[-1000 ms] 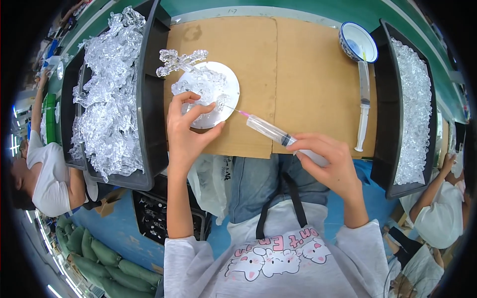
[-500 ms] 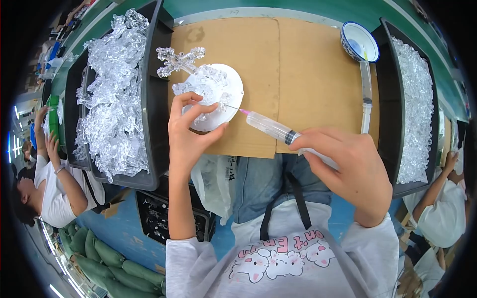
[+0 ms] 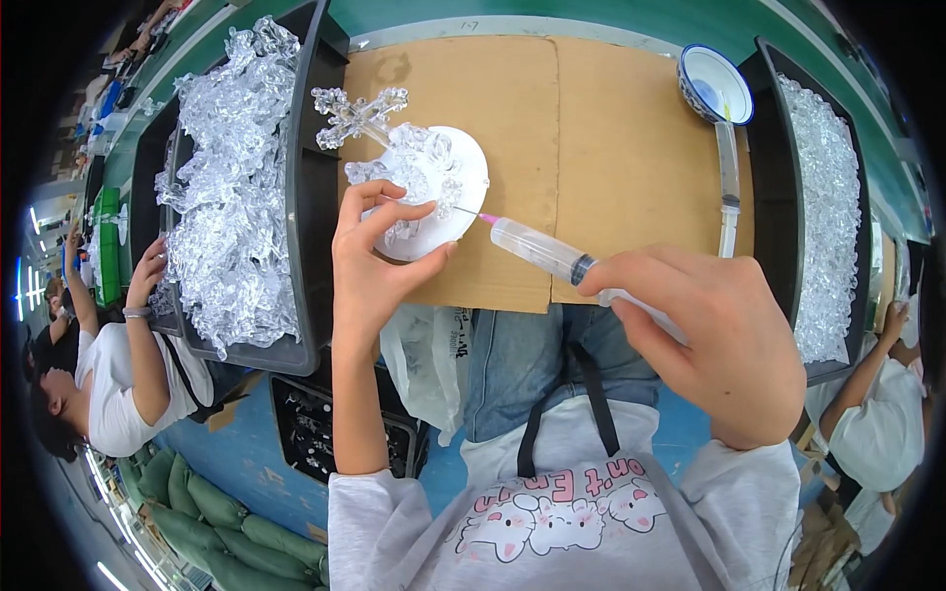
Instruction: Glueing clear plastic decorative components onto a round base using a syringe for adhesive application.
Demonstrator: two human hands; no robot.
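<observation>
Pink-hubbed syringe is clasped in my right hand, left hand half-open at white plate, hold unclear; presumably placing needle, next needing steadiness.

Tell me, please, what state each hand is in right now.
Left hand: partly curled at a clear piece; grip cannot be told.
Right hand: closed, holding a syringe.

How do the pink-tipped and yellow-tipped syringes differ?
The pink-tipped syringe is in the right hand; the yellow-tipped syringe lies unheld. The pink-tipped syringe points toward the plate, the yellow-tipped syringe toward the bowl. Both have clear barrels and dark plunger seals.
</observation>
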